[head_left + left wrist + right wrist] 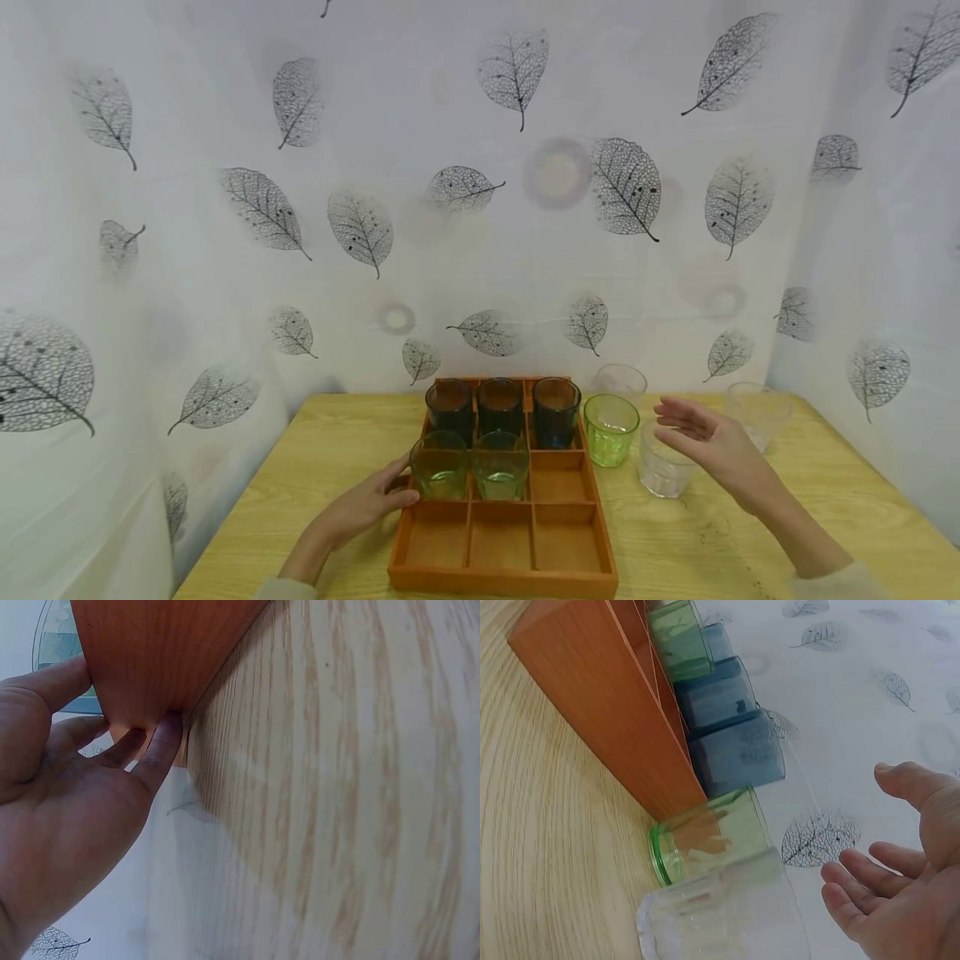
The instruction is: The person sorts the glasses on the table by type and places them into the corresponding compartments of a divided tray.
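A wooden tray with compartments stands on the table. Three dark blue glasses fill its back row; two green glasses occupy the left and middle compartments of the row before it. My left hand rests against the tray's left side, fingers on its outer wall, thumb at the rim. To the tray's right are another green glass and a clear glass, both upright. Over the clear glass hovers my right hand, fingers loosely bent and nothing in them; the right wrist view shows a gap between hand and glass.
Two more clear glasses stand further off: one behind the loose green glass, the other a clear glass beyond my right hand. A white curtain printed with leaves hangs behind the wooden table and along both sides.
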`<state>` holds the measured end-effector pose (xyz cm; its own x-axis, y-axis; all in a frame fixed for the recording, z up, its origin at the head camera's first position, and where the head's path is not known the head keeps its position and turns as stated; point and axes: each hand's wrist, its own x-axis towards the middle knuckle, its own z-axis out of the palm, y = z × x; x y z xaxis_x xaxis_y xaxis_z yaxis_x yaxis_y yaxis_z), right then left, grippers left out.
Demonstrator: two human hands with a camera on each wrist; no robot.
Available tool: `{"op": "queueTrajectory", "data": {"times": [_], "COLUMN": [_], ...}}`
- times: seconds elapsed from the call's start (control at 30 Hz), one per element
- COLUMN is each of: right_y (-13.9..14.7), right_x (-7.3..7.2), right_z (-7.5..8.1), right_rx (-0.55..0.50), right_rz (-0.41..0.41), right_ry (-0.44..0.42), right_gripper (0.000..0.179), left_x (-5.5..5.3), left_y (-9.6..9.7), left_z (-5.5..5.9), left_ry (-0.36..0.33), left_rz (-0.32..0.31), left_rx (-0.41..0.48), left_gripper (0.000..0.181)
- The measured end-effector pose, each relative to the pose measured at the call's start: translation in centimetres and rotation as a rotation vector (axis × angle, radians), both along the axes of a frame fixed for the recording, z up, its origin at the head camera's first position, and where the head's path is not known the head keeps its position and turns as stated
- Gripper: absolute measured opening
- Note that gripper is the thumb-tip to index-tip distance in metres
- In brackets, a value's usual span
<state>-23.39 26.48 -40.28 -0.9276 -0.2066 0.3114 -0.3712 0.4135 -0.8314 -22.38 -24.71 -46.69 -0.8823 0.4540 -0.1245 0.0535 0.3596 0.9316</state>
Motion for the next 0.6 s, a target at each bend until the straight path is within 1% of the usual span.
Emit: {"op": "queueTrajectory", "data": {"times": [0.23,0.33,0.43,0.6], "right_y": [1.4,1.7,2.0,2.1], "right_x": [-0.4,-0.9,-1.5,-2.6], "right_z": [-0.3,-0.4,-0.6,-0.7], "right_rx": [0.033,0.058,0.105,0.164], "right_rz": [-0.029,-0.031,-0.032,-0.032], "right_ry": [0.026,0.034,0.043,0.066], "right_gripper": [0.058,0.059,0.059,0.059], "left_x": [0.2,0.2,0.2,0.1], "left_y": [0.0,0.1,0.0,0.0], "left_z": [0.0,0.1,0.1,0.0], "left_ry": [-0.003,-0.003,0.001,0.01], "left_rz": [0.011,0.009,0.006,-0.012], "left_rx": [0.003,0.011,0.016,0.022], "left_gripper": [0.082,0.081,0.081,0.08]}}
